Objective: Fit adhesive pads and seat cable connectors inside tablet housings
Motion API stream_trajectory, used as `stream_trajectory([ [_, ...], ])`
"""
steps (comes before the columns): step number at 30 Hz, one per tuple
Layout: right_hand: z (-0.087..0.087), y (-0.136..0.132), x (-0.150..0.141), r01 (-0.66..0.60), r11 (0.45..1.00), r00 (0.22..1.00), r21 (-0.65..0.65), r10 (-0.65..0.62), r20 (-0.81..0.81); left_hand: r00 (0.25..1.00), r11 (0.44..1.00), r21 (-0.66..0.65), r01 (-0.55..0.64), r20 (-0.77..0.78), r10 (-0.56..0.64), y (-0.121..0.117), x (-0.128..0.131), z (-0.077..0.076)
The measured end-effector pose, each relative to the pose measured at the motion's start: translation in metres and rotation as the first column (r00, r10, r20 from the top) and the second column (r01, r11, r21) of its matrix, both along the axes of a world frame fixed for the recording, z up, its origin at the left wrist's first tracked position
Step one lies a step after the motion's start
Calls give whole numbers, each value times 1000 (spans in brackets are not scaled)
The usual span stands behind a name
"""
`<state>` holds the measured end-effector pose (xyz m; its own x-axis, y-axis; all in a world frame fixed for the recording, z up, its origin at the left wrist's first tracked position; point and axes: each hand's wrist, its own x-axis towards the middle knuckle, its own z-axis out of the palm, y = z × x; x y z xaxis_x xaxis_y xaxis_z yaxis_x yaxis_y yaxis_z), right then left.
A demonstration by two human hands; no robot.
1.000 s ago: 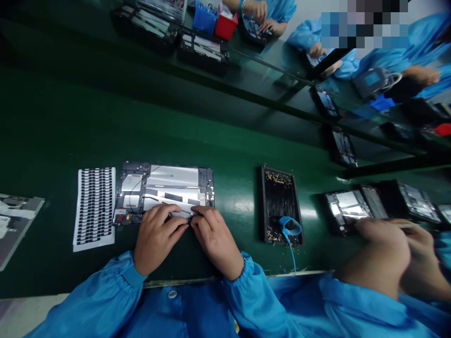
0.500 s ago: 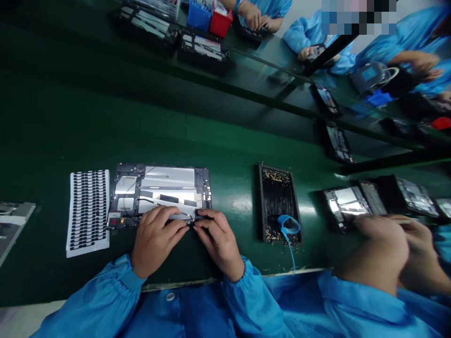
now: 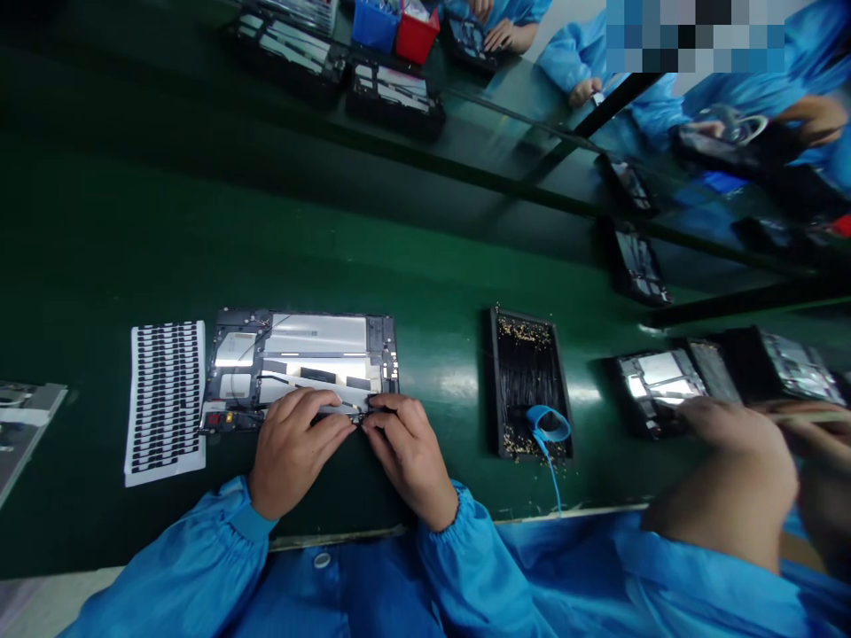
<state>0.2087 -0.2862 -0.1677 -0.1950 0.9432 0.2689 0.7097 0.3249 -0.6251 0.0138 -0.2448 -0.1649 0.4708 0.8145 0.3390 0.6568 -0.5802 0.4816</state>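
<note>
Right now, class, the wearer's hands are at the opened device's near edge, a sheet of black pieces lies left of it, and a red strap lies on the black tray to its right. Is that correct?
No: the head view shows the strap on the black tray is blue, not red. The left hand, right hand, device and sheet are as you say.

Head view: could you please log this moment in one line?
left hand: at near edge of opened tablet | right hand: same edge, beside left hand | sticker sheet: left of tablet | wire tray: right of tablet
</note>
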Motion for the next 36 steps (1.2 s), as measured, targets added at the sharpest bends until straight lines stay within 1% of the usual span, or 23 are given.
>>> stream_trajectory([
  [6, 3, -1, -2, 10, 1000, 1000, -4, -9, 18, 1000, 1000, 9, 3, -10, -3, -1, -1, -1],
  [11, 5, -1, -7, 50, 999, 999, -2, -50, 18, 1000, 1000, -3, -2, -10, 2, -1, 1, -2],
  [13, 2, -2, -9, 63, 998, 998, 24, -63, -3, 1000, 1000, -3, 1, -11, -1, -1, 0, -2],
  [16, -6, -9, -9, 56, 993, 998, 102, -56, -10, 1000, 1000, 6, 2, 2, -2, -2, -3, -2],
  [19, -12, -17, -10, -2, 984, 999, 179, -6, 45, 1000, 1000, 6, -11, 28, 11, -3, -8, -1],
  [21, -14, -20, -11, -30, 979, 995, 201, 11, 98, 1000, 1000, 1, -7, 26, 7, -3, -10, 0],
  [23, -13, -19, -14, -23, 978, 991, 209, -5, 133, 1000, 1000, 0, 3, 17, -3, -2, -10, 0],
  [26, -11, -16, -16, -4, 978, 991, 207, -24, 134, 1000, 1000, 4, 5, 10, -5, -2, -10, -1],
  [31, -16, -22, -5, -32, 986, 997, 166, 21, 68, 1000, 1000, -7, 6, 8, -6, -2, -10, -2],
  [33, -19, -27, 1, -2, 983, 999, 186, -7, 51, 1000, 1000, -13, -1, 4, 1, -2, -7, -2],
  [36, -23, -31, 6, 36, 975, 998, 221, -48, 50, 999, 999, -12, -47, -9, 47, -2, -1, -2],
])
